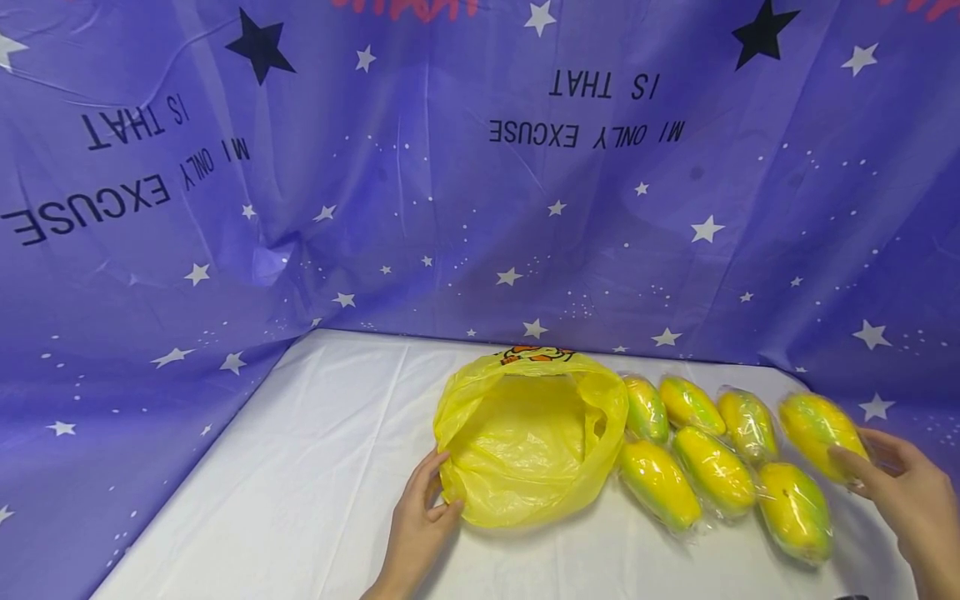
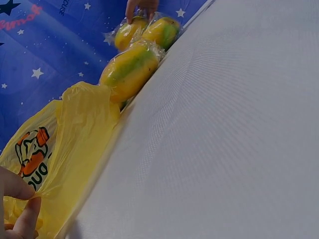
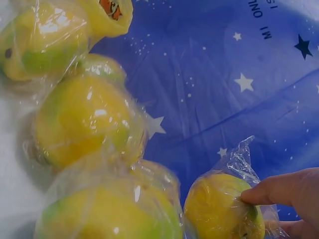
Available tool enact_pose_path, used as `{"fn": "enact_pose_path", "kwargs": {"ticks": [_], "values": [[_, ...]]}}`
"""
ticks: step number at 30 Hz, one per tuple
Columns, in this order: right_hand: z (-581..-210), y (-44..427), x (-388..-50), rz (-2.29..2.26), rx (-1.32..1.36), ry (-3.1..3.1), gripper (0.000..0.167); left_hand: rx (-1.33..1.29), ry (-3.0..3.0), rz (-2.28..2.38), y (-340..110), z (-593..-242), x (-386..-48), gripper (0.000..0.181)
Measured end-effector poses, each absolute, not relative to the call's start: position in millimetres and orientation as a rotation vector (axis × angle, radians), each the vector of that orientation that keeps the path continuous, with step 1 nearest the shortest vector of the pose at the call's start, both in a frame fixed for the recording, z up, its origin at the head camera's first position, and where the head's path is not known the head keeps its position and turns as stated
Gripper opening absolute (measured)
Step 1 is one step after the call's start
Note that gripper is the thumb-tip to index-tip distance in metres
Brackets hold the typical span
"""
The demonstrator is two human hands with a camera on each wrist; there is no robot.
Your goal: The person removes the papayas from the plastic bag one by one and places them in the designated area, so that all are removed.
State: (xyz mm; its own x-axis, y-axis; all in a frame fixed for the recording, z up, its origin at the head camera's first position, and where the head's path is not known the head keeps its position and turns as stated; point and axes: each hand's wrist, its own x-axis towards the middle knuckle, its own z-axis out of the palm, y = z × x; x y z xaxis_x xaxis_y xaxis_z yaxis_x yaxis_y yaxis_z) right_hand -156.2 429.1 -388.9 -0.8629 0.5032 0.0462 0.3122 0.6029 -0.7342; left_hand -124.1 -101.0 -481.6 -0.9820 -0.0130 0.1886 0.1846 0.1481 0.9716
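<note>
A yellow plastic bag (image 1: pixel 525 496) lies on its side with its wide mouth turned toward me. At the left of that mouth, my left hand (image 1: pixel 420 521) pinches the rim between thumb and fingers; the left wrist view shows the pinched film (image 2: pixel 75 179) up close. My right hand (image 1: pixel 911 492) holds a yellow-green mango (image 1: pixel 817 429) in clear wrap, thumb on its near side. In the right wrist view the held mango (image 3: pixel 219 206) has loose wrap sticking up. Several similar wrapped mangoes (image 1: pixel 716 471) stand in two rows between the bag and my right hand.
The table has a white cloth (image 1: pixel 300 483). Behind and to the left hangs a purple-blue curtain (image 1: pixel 420 183) with stars and upside-down lettering. The nearest mangoes (image 1: pixel 647 408) touch or nearly touch the bag's right side.
</note>
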Motion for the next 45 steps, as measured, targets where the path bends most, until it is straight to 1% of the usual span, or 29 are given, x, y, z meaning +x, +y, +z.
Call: {"fn": "enact_pose_path", "kwargs": {"ticks": [10,18,30,40,45], "values": [[-397,437,-155,1.121,-0.666,-2.655,0.082,-0.172,-2.261,-1.948,-101,-481,-124,0.066],[-406,442,-160,1.195,-0.771,-2.660,0.086,-0.184,-2.249,-1.936,-101,-482,-124,0.065],[-422,453,-166,1.154,-0.781,-2.682,0.082,-0.188,-2.263,-1.929,-101,-482,-123,0.065],[-426,449,-163,1.122,-0.839,-2.688,0.077,-0.189,-2.257,-1.927,-101,-482,-122,0.064],[-428,450,-164,1.111,-0.854,-2.700,0.077,-0.177,-2.266,-1.947,-102,-482,-122,0.065]]}}
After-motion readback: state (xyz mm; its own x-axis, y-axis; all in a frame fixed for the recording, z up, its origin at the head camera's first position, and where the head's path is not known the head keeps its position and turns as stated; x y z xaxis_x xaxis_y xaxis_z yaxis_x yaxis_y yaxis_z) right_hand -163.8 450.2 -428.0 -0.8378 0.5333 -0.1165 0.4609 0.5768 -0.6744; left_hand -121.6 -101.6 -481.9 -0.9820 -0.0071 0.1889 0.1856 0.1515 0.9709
